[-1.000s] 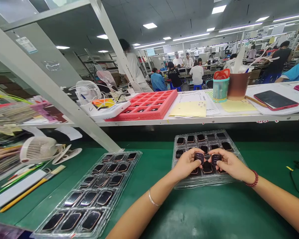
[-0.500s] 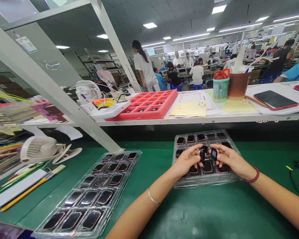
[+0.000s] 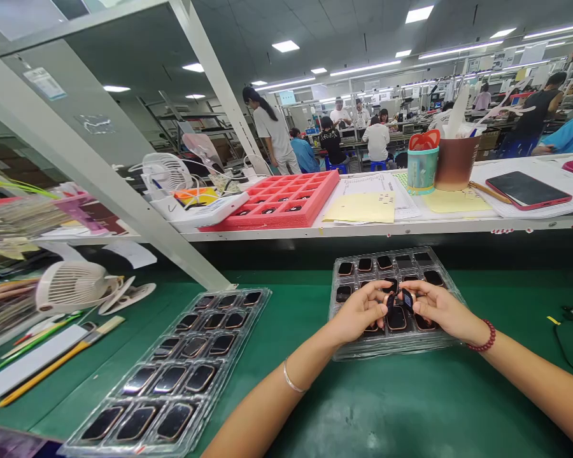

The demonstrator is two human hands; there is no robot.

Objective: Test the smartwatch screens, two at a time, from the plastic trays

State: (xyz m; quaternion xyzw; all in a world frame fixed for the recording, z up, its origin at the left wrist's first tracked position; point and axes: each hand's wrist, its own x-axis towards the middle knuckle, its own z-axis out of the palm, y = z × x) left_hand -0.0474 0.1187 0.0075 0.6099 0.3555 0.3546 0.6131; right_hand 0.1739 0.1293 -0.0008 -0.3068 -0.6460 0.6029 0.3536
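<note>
Over the right-hand clear plastic tray (image 3: 363,350), my two hands are close together. My left hand (image 3: 363,310) pinches a small dark smartwatch part (image 3: 390,303), turned nearly edge-on. My right hand (image 3: 437,307) grips a smartwatch screen (image 3: 407,299) with a copper-coloured edge and a QR-like label on the face toward me. Whether the two pieces touch I cannot tell. Dark watch screens with copper rims sit in the tray's pockets below, some hidden by my hands. A second clear tray (image 3: 191,388) with similar screens lies to the left.
A shelf (image 3: 363,230) above the green bench (image 3: 353,413) carries a red foam tray (image 3: 286,219), cups and a phone (image 3: 528,189). A slanted white post (image 3: 138,197), a fan (image 3: 71,287) and a brush (image 3: 62,362) are at left. Several people work beyond; another person's hand (image 3: 4,291) shows far left.
My hands have drawn slightly closer together. Both held pieces have turned, the left one more edge-on and the right one's label tilting. Behind the shelf, a standing person has shifted left.
</note>
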